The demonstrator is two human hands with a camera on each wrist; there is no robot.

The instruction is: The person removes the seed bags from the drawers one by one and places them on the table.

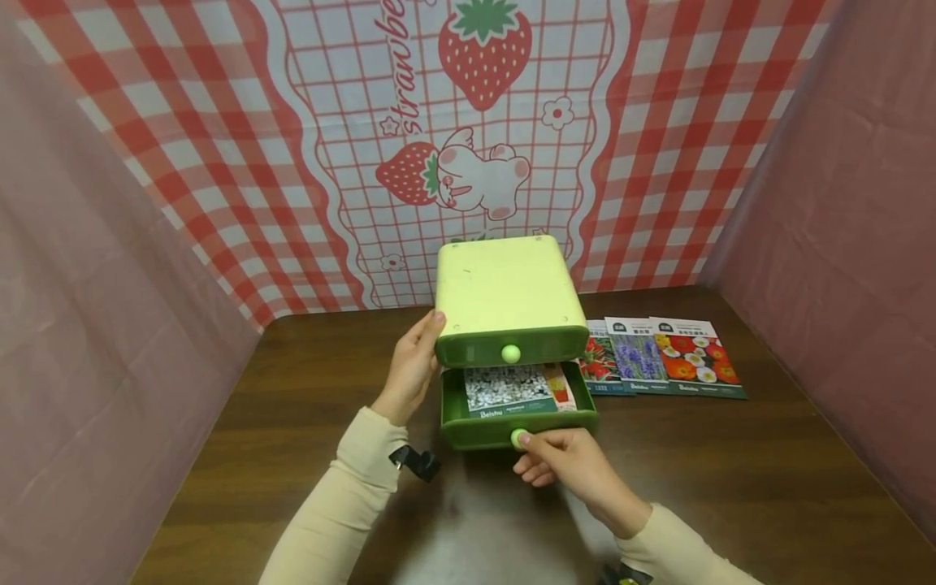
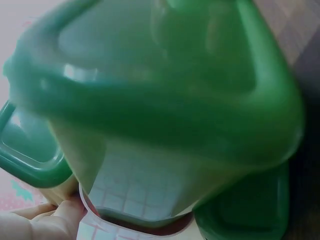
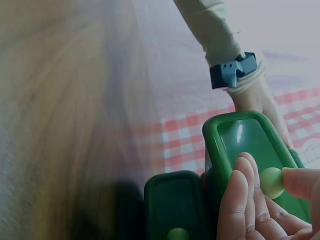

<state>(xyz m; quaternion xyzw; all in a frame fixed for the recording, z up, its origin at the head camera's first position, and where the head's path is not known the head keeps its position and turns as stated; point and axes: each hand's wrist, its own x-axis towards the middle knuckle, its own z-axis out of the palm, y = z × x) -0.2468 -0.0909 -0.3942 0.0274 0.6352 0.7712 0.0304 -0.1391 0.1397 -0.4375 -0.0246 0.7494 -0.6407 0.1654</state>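
A small two-drawer storage box [image 1: 508,284] with a pale yellow-green shell and dark green drawers stands on the table. Its upper drawer [image 1: 468,351] is in, while the lower drawer [image 1: 475,433] is pulled out. My right hand [image 1: 574,463] pinches the lower drawer's round light-green knob [image 3: 271,183] between thumb and fingers. My left hand [image 1: 409,366] rests against the box's left side, fingers extended; its far fingers are hidden. Inside the open drawer lie a flat packet printed with white flowers [image 1: 508,388] and a pinkish piece with a red-and-yellow picture [image 1: 559,386].
Several flat flower-picture packets [image 1: 691,353] lie overlapping on the brown wooden table [image 1: 329,349], right of the box. A strawberry-print checked cloth [image 1: 483,162] hangs close behind. Pink cloth [image 1: 819,187] hangs on both sides.
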